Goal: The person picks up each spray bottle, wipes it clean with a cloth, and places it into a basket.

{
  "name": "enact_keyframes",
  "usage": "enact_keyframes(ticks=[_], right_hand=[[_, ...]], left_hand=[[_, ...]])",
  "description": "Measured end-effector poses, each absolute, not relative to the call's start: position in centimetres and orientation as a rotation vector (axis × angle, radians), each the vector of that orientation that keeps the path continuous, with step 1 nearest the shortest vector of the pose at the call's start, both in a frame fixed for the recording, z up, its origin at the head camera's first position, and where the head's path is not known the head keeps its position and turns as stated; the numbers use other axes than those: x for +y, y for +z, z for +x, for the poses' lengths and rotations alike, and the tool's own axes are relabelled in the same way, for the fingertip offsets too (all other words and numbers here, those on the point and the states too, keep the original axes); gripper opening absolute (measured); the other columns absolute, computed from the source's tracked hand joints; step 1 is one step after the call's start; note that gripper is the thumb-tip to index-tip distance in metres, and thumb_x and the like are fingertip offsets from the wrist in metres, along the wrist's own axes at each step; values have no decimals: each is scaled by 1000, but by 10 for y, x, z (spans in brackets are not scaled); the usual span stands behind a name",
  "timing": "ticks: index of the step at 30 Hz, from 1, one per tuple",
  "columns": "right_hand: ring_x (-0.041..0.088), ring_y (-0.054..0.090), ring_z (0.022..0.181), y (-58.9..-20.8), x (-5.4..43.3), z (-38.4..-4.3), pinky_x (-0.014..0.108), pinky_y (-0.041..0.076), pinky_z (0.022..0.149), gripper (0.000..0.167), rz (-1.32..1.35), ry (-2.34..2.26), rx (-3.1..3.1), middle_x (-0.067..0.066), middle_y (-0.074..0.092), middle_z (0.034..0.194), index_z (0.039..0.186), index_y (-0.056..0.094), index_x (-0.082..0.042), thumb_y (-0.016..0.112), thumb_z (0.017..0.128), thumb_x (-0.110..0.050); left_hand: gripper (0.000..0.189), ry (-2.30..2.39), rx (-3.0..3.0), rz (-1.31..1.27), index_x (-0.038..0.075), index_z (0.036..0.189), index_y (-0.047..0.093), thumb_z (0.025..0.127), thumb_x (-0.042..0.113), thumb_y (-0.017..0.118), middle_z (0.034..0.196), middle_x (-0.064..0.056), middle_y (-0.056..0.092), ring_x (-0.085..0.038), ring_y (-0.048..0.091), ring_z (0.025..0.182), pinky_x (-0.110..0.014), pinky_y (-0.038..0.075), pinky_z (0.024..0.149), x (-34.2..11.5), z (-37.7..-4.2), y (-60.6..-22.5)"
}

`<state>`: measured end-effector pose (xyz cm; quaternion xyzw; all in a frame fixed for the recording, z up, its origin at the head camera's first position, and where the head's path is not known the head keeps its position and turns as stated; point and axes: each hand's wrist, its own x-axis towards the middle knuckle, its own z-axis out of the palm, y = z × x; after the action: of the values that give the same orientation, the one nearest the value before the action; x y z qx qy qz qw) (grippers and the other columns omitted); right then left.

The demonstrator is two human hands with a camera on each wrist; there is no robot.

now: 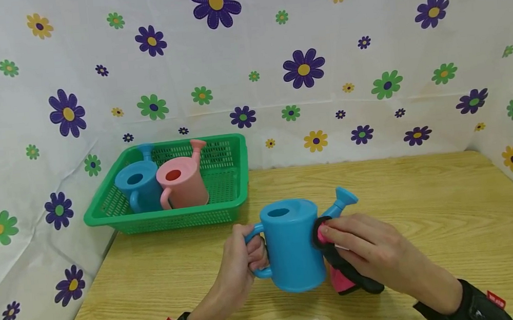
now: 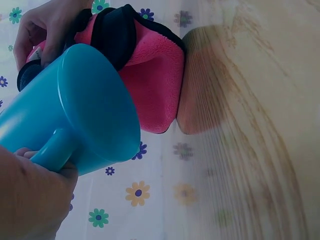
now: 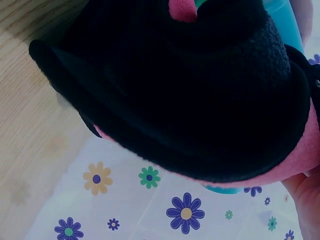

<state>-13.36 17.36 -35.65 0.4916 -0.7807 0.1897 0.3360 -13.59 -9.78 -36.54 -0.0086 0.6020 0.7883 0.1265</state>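
A bright blue toy watering can (image 1: pixel 294 249) is held up over the table, spout to the right. My left hand (image 1: pixel 243 264) grips its handle, fingers curled through the loop; the left wrist view shows the can's base (image 2: pixel 100 105) tilted toward that camera. My right hand (image 1: pixel 376 246) pinches a pink and black cloth (image 1: pixel 342 278) against the can's side below the spout. In the left wrist view the cloth's pink face (image 2: pixel 155 85) hangs down near the tabletop. The black side of the cloth (image 3: pixel 200 100) fills most of the right wrist view and hides much of the can.
A green plastic basket (image 1: pixel 183 219) stands at the back left of the wooden table (image 1: pixel 418 206). Inside it are a darker blue watering can (image 1: pixel 145 183) and a pink watering can (image 1: pixel 187 184). A flower-patterned white curtain (image 1: pixel 245 42) hangs behind and along the sides.
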Motion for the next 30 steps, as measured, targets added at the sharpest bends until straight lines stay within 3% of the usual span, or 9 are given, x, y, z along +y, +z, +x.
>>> enact_keyframes(ticks=[30], right_hand=[[17, 72, 98, -361, 167, -135, 30, 60, 83, 35, 1416, 429, -1977, 3, 75, 110, 115, 74, -7, 44, 110, -24]], left_hand=[[43, 2524, 1611, -48, 18, 63, 27, 104, 30, 30, 55, 8, 31, -8, 33, 50, -27, 32, 63, -119, -145, -350]])
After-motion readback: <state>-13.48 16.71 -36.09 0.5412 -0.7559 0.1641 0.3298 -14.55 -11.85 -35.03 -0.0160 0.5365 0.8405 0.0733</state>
